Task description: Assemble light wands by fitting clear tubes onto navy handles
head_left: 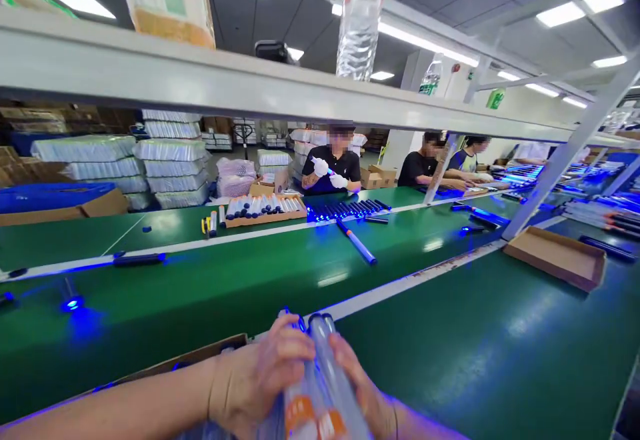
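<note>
Several clear plastic tubes (320,387) with orange labels and dark ends are bunched together at the bottom middle, pointing away from me. My left hand (273,370) curls over them from the left, fingers closed across the upper ends. From the other side my right hand (363,387) grips the same bunch, its fingers along the right tube. Under my left forearm is a cardboard box (227,345) with more tubes, mostly hidden by the arm. The lower parts of the held tubes run out of view.
A green conveyor belt (240,280) crosses ahead, with an orange-banded tube (357,243) and lit blue lights on it. An empty cardboard tray (555,260) is at right. Co-workers sit across, one in white gloves (330,172). A shelf (280,90) with a water bottle (360,20) hangs overhead.
</note>
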`<state>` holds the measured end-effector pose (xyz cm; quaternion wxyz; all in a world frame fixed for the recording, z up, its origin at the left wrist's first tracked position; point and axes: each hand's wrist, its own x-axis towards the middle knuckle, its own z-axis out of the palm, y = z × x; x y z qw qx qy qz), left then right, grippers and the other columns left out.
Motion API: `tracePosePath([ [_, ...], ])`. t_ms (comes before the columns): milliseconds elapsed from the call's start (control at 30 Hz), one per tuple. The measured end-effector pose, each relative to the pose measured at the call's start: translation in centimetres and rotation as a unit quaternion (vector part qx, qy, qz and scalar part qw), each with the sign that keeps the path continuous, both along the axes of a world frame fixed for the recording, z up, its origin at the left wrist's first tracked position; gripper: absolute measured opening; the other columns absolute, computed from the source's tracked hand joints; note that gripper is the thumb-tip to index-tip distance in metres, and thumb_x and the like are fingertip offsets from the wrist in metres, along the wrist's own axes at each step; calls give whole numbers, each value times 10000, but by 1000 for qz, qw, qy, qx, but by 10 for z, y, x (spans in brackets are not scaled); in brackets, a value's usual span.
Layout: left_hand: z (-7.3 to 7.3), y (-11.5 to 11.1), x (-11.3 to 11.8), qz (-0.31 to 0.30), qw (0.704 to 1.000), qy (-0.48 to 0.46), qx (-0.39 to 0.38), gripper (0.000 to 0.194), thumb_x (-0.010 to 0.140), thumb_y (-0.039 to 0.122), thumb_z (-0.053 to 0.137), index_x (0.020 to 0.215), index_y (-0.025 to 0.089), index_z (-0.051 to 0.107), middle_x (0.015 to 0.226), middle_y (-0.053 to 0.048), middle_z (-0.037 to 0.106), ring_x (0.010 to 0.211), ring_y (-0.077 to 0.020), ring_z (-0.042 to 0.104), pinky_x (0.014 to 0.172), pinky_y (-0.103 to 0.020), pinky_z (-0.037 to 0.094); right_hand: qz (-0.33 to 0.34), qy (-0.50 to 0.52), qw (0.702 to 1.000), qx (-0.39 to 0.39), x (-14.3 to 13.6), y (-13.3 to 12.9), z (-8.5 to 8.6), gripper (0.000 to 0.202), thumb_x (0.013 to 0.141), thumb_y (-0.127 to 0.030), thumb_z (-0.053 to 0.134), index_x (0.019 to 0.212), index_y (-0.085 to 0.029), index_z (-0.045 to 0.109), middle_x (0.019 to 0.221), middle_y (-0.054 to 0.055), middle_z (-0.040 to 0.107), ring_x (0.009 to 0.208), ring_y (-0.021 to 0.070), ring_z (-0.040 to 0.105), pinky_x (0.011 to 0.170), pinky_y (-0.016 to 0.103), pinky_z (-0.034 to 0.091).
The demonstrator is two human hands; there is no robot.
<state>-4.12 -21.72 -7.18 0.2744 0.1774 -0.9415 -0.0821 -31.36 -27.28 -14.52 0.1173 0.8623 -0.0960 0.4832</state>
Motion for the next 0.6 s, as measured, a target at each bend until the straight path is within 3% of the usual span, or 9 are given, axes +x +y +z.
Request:
tracePosePath([
  [67, -15, 0, 2, -52, 987, -105, -108, 559, 848, 483, 743, 1384, 466, 585, 1406, -18, 652, 1270, -279, 615, 1275, -624, 274, 114, 40, 993, -18, -7, -6, -20, 510, 1072, -585, 436, 1191, -203, 754, 1149, 46, 816, 1342, 107, 630, 1179, 311, 429],
  [133, -19, 2, -2, -95, 969, -148, -175, 366, 867, 501, 730, 1228, 458, 695, 1384, 0, 659, 1272, -271, 610, 1267, -629, 300, 226, 96, 969, -8, -15, -9, -30, 417, 1005, -584, 575, 1302, -322, 708, 1242, 8, 790, 1477, 136, 498, 1295, 398, 245],
  [233, -16, 4, -12, -128, 956, -152, -216, 352, 878, 587, 702, 1203, 456, 739, 1353, -20, 662, 1253, -281, 619, 1240, -620, 364, 304, 192, 933, 7, -24, -15, -25, 378, 857, -624, 750, 1205, -481, 725, 1316, -72, 754, 1479, 215, 503, 1329, 452, 96],
  [300, -14, 1, -16, -141, 954, -141, -224, 394, 898, 615, 669, 1244, 440, 738, 1318, -37, 674, 1189, -278, 638, 1235, -633, 363, 315, 251, 915, 33, -30, -21, -16, 326, 856, -575, 773, 1174, -506, 744, 1349, -102, 730, 1441, 219, 550, 1327, 428, 124],
  [400, -12, -4, -23, -167, 954, -145, -204, 533, 914, 688, 598, 1336, 381, 709, 1287, -78, 695, 1121, -285, 658, 1226, -631, 367, 318, 341, 877, 119, -43, -30, -5, 489, 885, -509, 784, 1361, -524, 670, 1458, -100, 639, 1443, 226, 539, 1323, 410, 166],
  [500, -3, -5, -33, -194, 956, -177, -129, 701, 865, 799, 564, 1391, 350, 680, 1305, -104, 713, 1144, -306, 683, 1232, -585, 379, 289, 412, 844, 188, -60, -36, -3, 649, 929, -480, 769, 1517, -551, 504, 1523, -125, 552, 1507, 226, 439, 1337, 417, 92],
  [600, 12, 1, -42, -202, 962, -179, -44, 736, 861, 792, 584, 1436, 336, 651, 1424, -111, 671, 1278, -318, 655, 1296, -567, 289, 265, 419, 841, 215, -79, -39, 1, 736, 945, -358, 779, 1550, -580, 424, 1521, -160, 550, 1548, 213, 353, 1341, 440, 20],
])
